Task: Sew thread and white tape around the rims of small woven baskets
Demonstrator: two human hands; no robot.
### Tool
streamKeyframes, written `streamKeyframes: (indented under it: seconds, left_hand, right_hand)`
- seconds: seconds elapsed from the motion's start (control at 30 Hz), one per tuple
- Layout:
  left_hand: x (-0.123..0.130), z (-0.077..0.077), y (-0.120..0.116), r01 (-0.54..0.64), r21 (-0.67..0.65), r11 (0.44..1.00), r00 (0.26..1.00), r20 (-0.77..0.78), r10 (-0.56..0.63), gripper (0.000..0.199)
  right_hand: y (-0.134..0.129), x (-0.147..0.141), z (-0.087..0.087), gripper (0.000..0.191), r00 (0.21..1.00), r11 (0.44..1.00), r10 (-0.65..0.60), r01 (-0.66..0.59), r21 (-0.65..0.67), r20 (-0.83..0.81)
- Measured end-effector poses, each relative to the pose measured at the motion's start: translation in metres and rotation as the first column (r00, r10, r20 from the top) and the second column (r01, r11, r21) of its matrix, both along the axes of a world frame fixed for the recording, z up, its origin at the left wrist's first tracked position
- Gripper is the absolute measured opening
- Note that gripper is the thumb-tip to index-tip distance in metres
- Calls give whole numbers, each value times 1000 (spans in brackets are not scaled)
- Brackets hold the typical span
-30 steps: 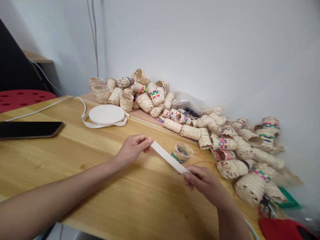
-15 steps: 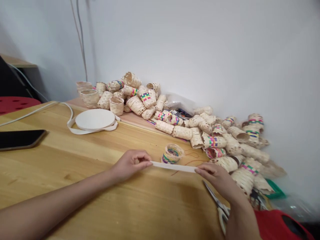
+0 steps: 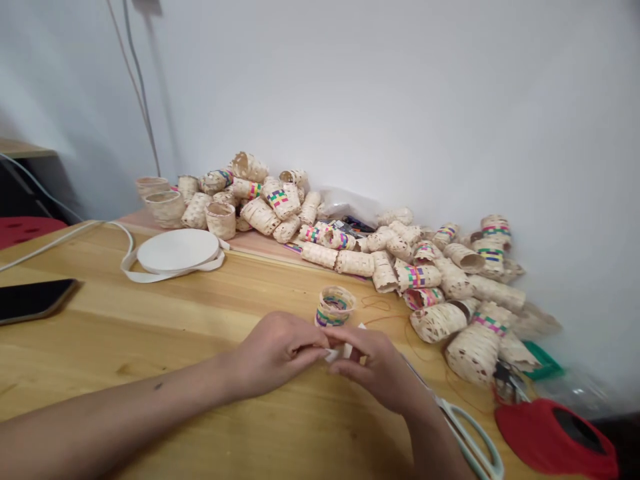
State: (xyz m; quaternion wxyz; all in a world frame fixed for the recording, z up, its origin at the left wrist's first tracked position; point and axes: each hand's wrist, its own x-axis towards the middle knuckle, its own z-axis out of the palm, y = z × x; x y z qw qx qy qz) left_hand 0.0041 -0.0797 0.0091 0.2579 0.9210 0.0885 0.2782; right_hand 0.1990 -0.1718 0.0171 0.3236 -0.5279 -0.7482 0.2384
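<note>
My left hand [image 3: 275,353] and my right hand [image 3: 375,367] meet above the wooden table [image 3: 125,320], fingers pinching a short white paper-like strip [image 3: 341,351]. The strip looks bent or folded, and my fingers hide most of it. Just beyond my fingertips stands a small woven basket [image 3: 334,307] with coloured bands, apparently not touching either hand. Pale-handled scissors [image 3: 470,440] lie on the table close to my right forearm.
A large pile of woven bark baskets [image 3: 350,257] runs along the wall behind. A white tape roll [image 3: 177,251] and a black phone [image 3: 30,300] lie on the left. A red spool [image 3: 555,440] sits at the front right; thin red thread [image 3: 375,303] lies nearby.
My hands have come together from holding the strip stretched flat, and it now looks short and bent between my fingers. The scissors show more fully as the view shifts.
</note>
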Motion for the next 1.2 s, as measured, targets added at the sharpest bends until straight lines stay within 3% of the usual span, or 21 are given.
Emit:
streamKeyframes:
  seconds: [0.1,0.17,0.2,0.27,0.33,0.4,0.53,0.67,0.77,0.87,1.0,1.2]
  left_hand:
    - [6,4,4,-44,-47,998,997,63,47,17]
    - [12,6,14,-134,-79,988,980,139,144,17]
    - [15,6,21,-184,-101,978,965,171,199,21]
    - [25,-1,34,-245,-191,951,946,170,278,49]
    - [38,-13,44,-230,-361,904,957,87,278,85]
    - [50,-27,49,-169,-555,815,973,36,226,100]
    - [61,-44,52,62,-850,524,970,176,170,81]
    - [49,-36,53,282,-925,255,947,312,83,55]
    - [40,-28,52,361,-923,131,931,365,8,52]
    - [39,-28,51,388,-918,80,922,388,-17,48]
    - [42,-36,50,388,-920,51,922,388,-11,46]
    - [41,-38,46,355,-927,119,935,352,-48,59]
  right_hand:
    - [3,6,1,16,997,995,-68,66,74,36]
    - [3,16,4,19,961,950,-275,273,151,-4]
    - [3,22,5,22,916,898,-399,401,182,-53]
    - [5,31,4,27,798,774,-581,603,194,-160]
    - [8,35,-2,31,732,720,-643,678,148,-225]
    - [15,34,-12,33,737,747,-629,661,71,-246]
    - [29,25,-35,37,790,830,-544,556,-47,-283]
    - [32,13,-41,41,822,890,-447,449,-83,-353]
    - [27,7,-36,39,777,890,-440,444,-103,-449]
    - [23,3,-29,35,711,875,-454,469,-120,-537]
    - [23,1,-26,37,633,862,-460,486,-143,-623]
    - [25,2,-31,50,651,917,-370,368,-151,-662]
